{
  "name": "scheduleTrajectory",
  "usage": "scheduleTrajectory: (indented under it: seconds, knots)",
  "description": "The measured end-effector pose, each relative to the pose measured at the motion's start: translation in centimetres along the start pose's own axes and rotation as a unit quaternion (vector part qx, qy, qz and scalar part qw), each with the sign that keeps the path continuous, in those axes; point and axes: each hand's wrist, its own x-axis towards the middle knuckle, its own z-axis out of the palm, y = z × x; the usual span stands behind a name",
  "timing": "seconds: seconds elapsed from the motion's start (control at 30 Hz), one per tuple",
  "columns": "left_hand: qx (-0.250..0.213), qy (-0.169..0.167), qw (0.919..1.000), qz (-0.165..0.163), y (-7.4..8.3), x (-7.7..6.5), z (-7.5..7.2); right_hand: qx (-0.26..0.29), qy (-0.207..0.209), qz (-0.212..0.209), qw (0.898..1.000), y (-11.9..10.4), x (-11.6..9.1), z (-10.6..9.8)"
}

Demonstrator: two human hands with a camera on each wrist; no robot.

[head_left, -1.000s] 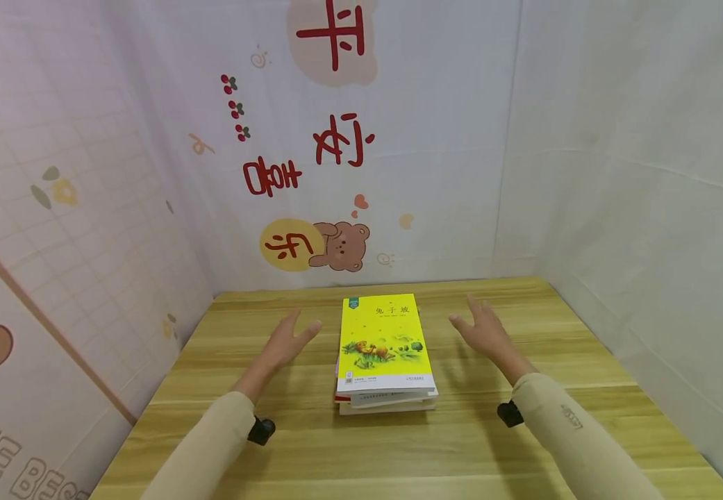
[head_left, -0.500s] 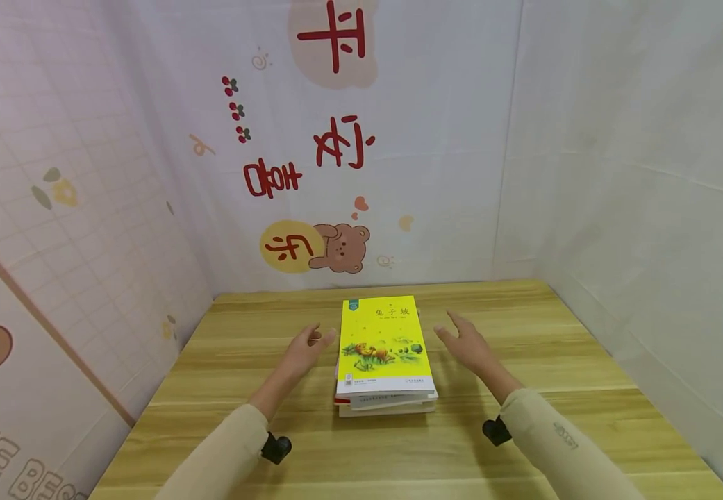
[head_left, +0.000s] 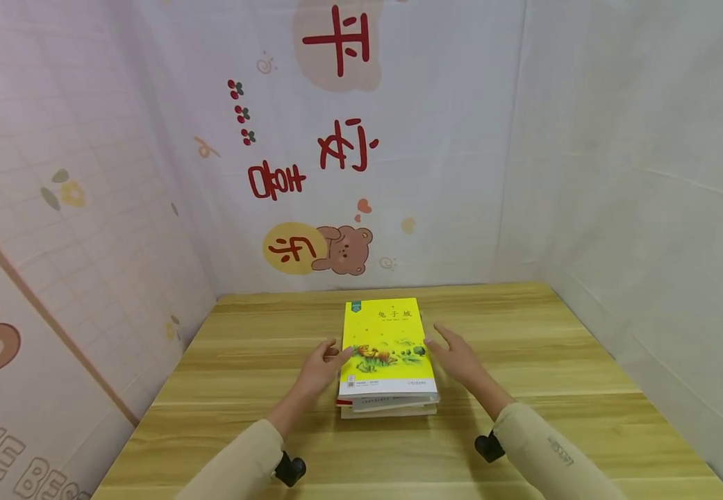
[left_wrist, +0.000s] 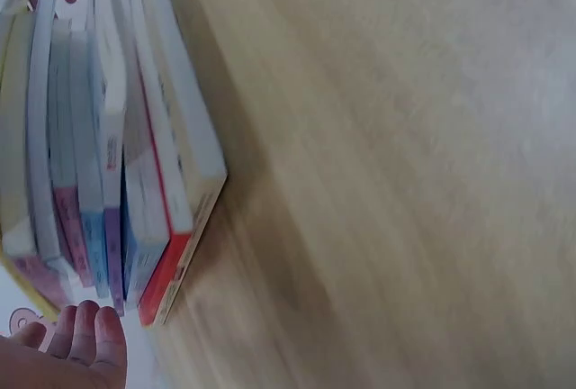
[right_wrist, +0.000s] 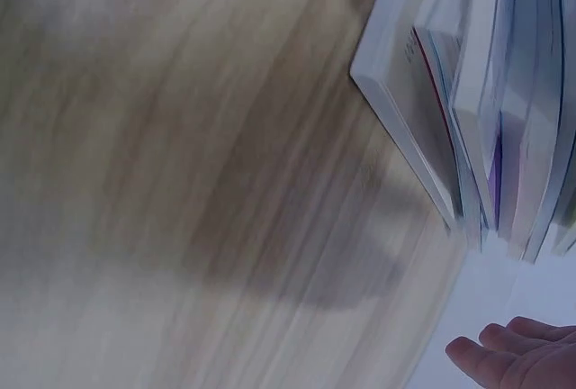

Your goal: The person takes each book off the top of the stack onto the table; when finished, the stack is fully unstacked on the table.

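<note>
The stack of books (left_wrist: pixel 108 155) lies on the bench (head_left: pixel 386 458), with the yellow-covered book (head_left: pixel 389 340) on its top. At the left side of the stack is the left hand (head_left: pixel 323 368), its fingers loosely bent and close together; at its right side is the right hand (head_left: pixel 458 357), its fingers nearly straight and slightly spread. Neither pinches anything (whether the thumbs touch the stack, I cannot tell). For a steady hold, both palms should press evenly and low, because the uneven books may slide.
</note>
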Motion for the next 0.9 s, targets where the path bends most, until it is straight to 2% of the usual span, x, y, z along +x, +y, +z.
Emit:
scheduleTrajectory:
  seconds: [0.3,0.47,0.73,0.9]
  knots:
    - [-0.028,0.011,0.9995,0.006,-0.6,-0.4,0.9,-0.002,0.011,0.025,1.0,-0.5,-0.3,1.2]
    - [-0.042,-0.004,0.999,0.016,-0.6,-0.7,1.1,0.003,0.013,0.028,1.0,-0.5,-0.3,1.4]
    - [-0.038,-0.015,0.9988,0.025,-0.7,-0.8,1.2,0.009,0.013,0.027,1.0,-0.2,-0.4,1.6]
    - [-0.024,-0.01,0.9996,0.014,-0.7,-0.4,1.2,0.018,0.009,0.022,1.0,-0.1,-0.7,1.6]
